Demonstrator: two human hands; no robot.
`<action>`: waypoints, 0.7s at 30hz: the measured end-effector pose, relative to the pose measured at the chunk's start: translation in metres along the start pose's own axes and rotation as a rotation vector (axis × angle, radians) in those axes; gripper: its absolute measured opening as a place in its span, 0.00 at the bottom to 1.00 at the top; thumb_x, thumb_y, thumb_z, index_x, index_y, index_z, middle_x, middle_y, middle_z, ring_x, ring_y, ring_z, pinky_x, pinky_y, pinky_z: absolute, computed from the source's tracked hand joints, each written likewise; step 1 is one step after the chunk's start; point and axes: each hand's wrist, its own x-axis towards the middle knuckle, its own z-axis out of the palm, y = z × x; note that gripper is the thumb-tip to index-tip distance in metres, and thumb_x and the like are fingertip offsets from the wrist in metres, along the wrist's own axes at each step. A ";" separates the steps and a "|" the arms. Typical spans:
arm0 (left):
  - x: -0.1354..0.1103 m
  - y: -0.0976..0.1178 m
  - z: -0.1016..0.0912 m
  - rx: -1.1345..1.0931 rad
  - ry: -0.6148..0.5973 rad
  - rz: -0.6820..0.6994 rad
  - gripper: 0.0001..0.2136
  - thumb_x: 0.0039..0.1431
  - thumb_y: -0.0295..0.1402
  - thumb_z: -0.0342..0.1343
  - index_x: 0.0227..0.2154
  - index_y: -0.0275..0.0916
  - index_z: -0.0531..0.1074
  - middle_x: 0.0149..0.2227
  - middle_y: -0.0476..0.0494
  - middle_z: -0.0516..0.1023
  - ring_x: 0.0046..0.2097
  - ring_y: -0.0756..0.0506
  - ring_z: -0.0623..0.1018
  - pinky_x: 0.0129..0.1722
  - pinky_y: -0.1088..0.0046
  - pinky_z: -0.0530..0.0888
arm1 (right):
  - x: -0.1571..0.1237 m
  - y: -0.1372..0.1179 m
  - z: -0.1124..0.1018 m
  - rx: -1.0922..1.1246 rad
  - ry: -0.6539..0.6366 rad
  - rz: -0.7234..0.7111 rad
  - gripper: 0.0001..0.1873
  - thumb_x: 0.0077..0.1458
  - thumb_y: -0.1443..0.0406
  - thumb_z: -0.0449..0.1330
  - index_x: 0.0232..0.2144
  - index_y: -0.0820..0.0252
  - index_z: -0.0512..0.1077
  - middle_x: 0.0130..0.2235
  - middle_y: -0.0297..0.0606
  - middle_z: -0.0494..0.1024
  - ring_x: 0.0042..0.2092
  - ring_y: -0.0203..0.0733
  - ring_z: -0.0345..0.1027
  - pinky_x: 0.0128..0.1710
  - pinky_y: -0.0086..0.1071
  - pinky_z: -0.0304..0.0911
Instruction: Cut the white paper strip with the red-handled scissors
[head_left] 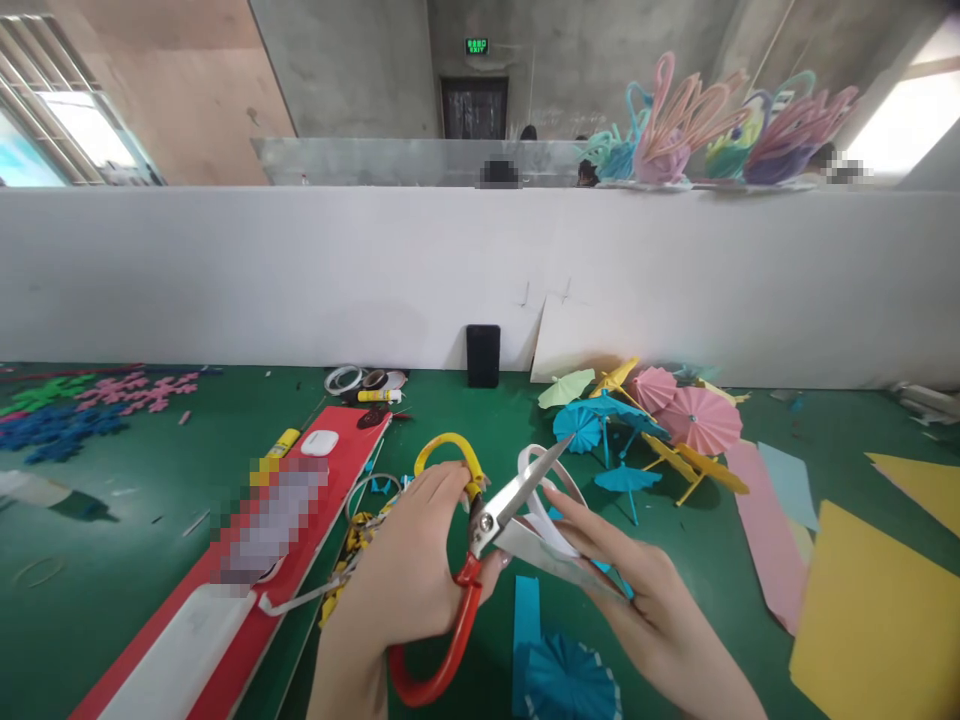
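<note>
My left hand [409, 570] grips a pair of scissors [480, 525] with one yellow and one red handle; the blades stand apart. My right hand [637, 600] pinches a curled white strip [544, 500] and feeds it between the blades. A folded blue paper fan [566, 685] lies on the green table [135, 560] just below both hands.
Several small paper umbrellas [660, 415] lie to the right, beside pink, pale blue and yellow paper sheets [870, 610]. A red box [247, 570] lies at the left, with a glue stick [379, 396] and tape rolls behind it. A black phone [483, 355] leans against the white partition.
</note>
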 end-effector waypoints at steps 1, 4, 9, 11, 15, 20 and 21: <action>0.000 0.000 0.000 -0.002 -0.003 -0.002 0.19 0.49 0.32 0.54 0.46 0.38 0.61 0.48 0.36 0.68 0.49 0.37 0.70 0.47 0.59 0.70 | 0.000 0.000 0.000 -0.008 0.002 0.001 0.30 0.60 0.72 0.50 0.60 0.41 0.52 0.53 0.29 0.74 0.53 0.34 0.67 0.47 0.22 0.64; 0.000 0.002 -0.001 -0.016 -0.007 0.003 0.18 0.50 0.33 0.54 0.45 0.39 0.61 0.46 0.37 0.69 0.47 0.38 0.71 0.45 0.60 0.71 | -0.001 0.000 0.001 -0.041 0.005 0.038 0.27 0.60 0.71 0.50 0.60 0.45 0.56 0.52 0.34 0.75 0.52 0.39 0.69 0.46 0.27 0.66; 0.002 0.004 0.000 -0.026 -0.011 0.026 0.13 0.50 0.32 0.53 0.40 0.39 0.61 0.42 0.41 0.68 0.43 0.41 0.71 0.41 0.64 0.71 | -0.002 0.001 0.003 -0.055 0.012 0.061 0.25 0.59 0.71 0.50 0.58 0.48 0.61 0.53 0.38 0.74 0.51 0.43 0.70 0.43 0.29 0.69; 0.002 0.004 0.000 -0.027 -0.012 0.024 0.12 0.51 0.33 0.53 0.38 0.40 0.60 0.41 0.42 0.68 0.43 0.41 0.71 0.40 0.64 0.71 | -0.003 0.002 0.004 -0.047 0.005 0.050 0.26 0.59 0.72 0.50 0.58 0.47 0.60 0.53 0.37 0.74 0.53 0.42 0.68 0.45 0.28 0.68; 0.002 0.005 0.000 -0.040 -0.029 0.014 0.11 0.51 0.33 0.53 0.37 0.40 0.60 0.41 0.41 0.68 0.43 0.41 0.71 0.41 0.64 0.70 | -0.004 0.004 0.004 -0.033 -0.017 0.054 0.29 0.59 0.72 0.51 0.59 0.42 0.58 0.53 0.33 0.73 0.56 0.40 0.65 0.46 0.26 0.68; 0.001 0.005 0.000 -0.044 -0.045 0.012 0.12 0.51 0.33 0.53 0.39 0.40 0.59 0.41 0.42 0.67 0.42 0.41 0.70 0.42 0.62 0.70 | -0.007 0.006 0.004 -0.048 -0.023 0.070 0.28 0.59 0.72 0.51 0.58 0.43 0.58 0.53 0.33 0.73 0.58 0.41 0.62 0.47 0.26 0.67; 0.001 0.006 -0.001 -0.044 -0.049 0.010 0.12 0.51 0.33 0.53 0.38 0.40 0.59 0.41 0.42 0.67 0.42 0.41 0.70 0.42 0.62 0.70 | -0.007 0.006 0.004 -0.051 -0.019 0.068 0.28 0.59 0.72 0.51 0.58 0.43 0.58 0.53 0.33 0.73 0.58 0.41 0.62 0.47 0.27 0.67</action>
